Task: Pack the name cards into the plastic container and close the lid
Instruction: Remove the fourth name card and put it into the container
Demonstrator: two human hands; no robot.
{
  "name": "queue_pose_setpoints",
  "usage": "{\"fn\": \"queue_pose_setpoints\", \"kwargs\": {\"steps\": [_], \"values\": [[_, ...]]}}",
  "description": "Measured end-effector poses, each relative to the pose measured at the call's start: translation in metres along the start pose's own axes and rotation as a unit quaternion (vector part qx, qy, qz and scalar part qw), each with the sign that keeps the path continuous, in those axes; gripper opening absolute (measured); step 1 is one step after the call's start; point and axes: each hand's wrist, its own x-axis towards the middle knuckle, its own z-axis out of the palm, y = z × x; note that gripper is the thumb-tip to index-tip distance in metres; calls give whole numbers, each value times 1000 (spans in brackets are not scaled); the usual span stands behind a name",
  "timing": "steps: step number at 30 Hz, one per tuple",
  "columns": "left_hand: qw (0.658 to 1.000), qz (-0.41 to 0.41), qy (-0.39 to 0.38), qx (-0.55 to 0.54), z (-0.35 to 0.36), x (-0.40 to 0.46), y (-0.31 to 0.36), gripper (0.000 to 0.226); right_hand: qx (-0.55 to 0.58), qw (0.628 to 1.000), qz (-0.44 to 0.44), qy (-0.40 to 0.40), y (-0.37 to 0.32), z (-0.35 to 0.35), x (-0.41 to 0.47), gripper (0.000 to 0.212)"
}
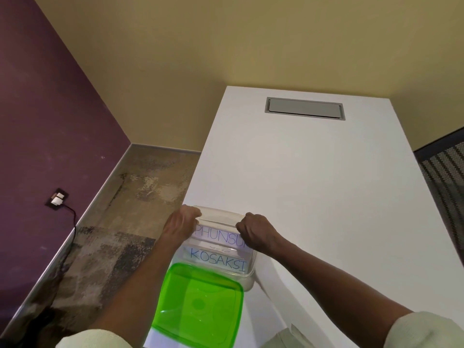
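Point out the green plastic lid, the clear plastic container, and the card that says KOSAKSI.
Green translucent plastic lid (200, 305): head view, centre of its flat panel.
Clear plastic container (251, 278): head view, near right corner of its wall.
White paper name card reading KOSAKSI (218, 259): head view, middle of the lettering.

White table (313, 172), long, running away toward a yellow wall (200, 59). Grey cable hatch (304, 108) set flush near its far end, lid shut. Purple wall (50, 109) on the left with a dark socket (57, 198), plug in, black cord (71, 217) hanging down. Mottled brown floor (125, 222) below. Black mesh chair (447, 177) at right edge.
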Motion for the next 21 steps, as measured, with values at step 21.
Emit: {"fn": "queue_pose_setpoints", "kwargs": {"steps": [21], "values": [[955,-233,9,-181,4,-41,-25,45,376,848,374,13,0,14,-55,47]]}}
